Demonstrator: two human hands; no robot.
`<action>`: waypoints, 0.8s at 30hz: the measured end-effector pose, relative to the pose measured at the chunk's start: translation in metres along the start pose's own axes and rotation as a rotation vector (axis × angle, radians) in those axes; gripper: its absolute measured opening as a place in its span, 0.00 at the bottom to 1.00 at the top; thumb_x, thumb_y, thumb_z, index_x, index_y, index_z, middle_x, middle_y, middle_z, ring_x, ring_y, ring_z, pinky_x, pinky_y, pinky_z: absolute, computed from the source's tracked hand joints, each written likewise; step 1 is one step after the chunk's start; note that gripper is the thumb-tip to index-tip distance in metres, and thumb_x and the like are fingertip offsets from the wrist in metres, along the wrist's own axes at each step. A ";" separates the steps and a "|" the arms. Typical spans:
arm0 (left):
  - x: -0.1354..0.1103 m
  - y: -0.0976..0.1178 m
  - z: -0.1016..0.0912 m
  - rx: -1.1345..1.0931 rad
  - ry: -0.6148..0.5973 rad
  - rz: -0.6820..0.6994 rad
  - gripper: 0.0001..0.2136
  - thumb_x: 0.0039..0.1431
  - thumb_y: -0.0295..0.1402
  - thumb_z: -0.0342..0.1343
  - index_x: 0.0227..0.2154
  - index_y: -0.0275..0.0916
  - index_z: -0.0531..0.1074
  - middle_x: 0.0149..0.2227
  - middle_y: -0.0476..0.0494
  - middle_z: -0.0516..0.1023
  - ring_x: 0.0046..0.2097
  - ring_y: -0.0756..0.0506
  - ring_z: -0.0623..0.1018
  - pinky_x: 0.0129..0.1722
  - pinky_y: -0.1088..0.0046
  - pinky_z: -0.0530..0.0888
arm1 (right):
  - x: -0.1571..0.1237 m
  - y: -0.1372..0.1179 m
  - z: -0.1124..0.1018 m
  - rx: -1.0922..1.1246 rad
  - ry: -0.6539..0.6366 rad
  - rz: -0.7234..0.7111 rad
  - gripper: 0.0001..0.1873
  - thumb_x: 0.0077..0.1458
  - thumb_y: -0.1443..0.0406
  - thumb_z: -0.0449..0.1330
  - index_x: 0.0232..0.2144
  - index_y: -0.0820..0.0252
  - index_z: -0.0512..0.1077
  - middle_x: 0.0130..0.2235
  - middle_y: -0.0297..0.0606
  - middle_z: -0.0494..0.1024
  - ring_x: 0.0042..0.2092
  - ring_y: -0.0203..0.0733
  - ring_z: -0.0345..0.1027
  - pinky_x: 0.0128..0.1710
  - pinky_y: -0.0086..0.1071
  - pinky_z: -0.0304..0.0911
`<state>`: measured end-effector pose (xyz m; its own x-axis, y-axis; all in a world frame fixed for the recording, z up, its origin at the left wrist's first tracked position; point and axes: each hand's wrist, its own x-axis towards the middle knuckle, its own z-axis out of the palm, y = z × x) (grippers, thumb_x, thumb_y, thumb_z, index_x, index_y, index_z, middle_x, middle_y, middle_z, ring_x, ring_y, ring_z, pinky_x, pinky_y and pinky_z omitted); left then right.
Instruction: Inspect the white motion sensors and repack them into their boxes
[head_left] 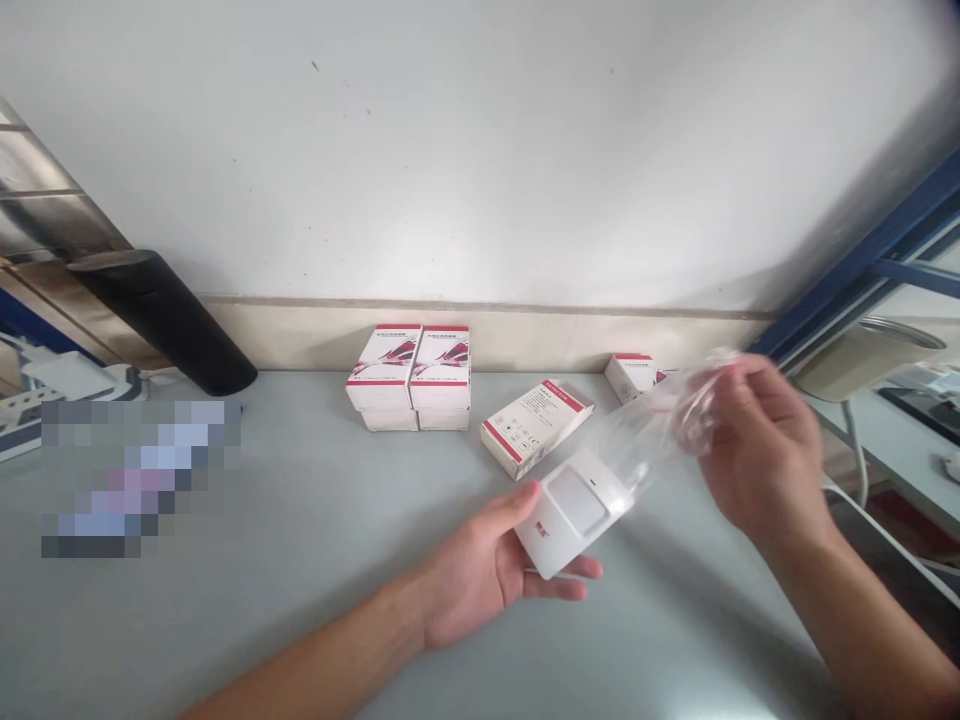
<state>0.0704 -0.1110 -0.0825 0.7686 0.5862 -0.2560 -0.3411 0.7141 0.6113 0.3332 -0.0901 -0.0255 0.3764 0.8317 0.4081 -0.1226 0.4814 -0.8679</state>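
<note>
White plastic motion detector sits cradled in the left hand — its grip closed loosely around the casing, thumb on top — above the grey surface. A clear plastic bag runs from the detector to the right hand, its grip clamped on the crumpled end. Stacked red-and-white boxes stand beyond, a flat box lying nearer the hands.

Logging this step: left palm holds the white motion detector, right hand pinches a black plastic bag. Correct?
Not black: the head view shows a clear plastic bag in the right hand. The left hand does hold the white motion detector on its palm.
</note>
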 end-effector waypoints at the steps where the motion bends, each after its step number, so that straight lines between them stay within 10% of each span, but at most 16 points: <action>1: -0.001 0.001 0.000 -0.001 -0.001 0.012 0.23 0.73 0.47 0.54 0.60 0.36 0.76 0.59 0.29 0.79 0.48 0.36 0.85 0.47 0.60 0.79 | 0.007 -0.002 -0.003 0.032 0.073 -0.047 0.13 0.56 0.57 0.74 0.34 0.55 0.75 0.29 0.30 0.74 0.24 0.33 0.65 0.22 0.28 0.62; 5: -0.003 0.004 -0.003 -0.095 -0.086 0.042 0.24 0.72 0.43 0.54 0.65 0.38 0.70 0.60 0.26 0.78 0.48 0.31 0.85 0.48 0.54 0.77 | 0.027 0.012 -0.015 0.034 0.244 0.086 0.18 0.50 0.61 0.77 0.38 0.55 0.74 0.36 0.34 0.81 0.32 0.37 0.78 0.27 0.27 0.70; 11: -0.003 0.010 -0.001 -0.186 -0.056 0.027 0.27 0.74 0.48 0.47 0.62 0.32 0.72 0.53 0.23 0.81 0.43 0.34 0.84 0.45 0.55 0.75 | 0.016 0.048 -0.013 -0.185 0.076 0.433 0.27 0.54 0.56 0.76 0.52 0.52 0.72 0.50 0.39 0.85 0.45 0.47 0.85 0.47 0.36 0.82; 20: -0.003 0.007 0.001 -0.169 -0.007 -0.009 0.26 0.70 0.40 0.45 0.65 0.32 0.67 0.50 0.25 0.80 0.38 0.36 0.81 0.38 0.61 0.70 | 0.027 0.066 -0.004 -0.243 -0.059 0.459 0.36 0.59 0.48 0.70 0.63 0.53 0.66 0.54 0.42 0.83 0.45 0.48 0.84 0.50 0.41 0.81; 24: -0.006 0.007 0.006 -0.124 0.066 0.016 0.24 0.68 0.40 0.44 0.59 0.29 0.70 0.46 0.27 0.80 0.34 0.39 0.79 0.35 0.63 0.68 | 0.022 0.065 -0.005 -0.545 0.039 0.342 0.40 0.64 0.43 0.60 0.71 0.48 0.58 0.63 0.47 0.75 0.35 0.46 0.81 0.35 0.43 0.79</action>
<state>0.0671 -0.1118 -0.0724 0.7269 0.6187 -0.2980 -0.4201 0.7439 0.5197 0.3381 -0.0420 -0.0742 0.4335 0.8975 0.0814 0.2384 -0.0271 -0.9708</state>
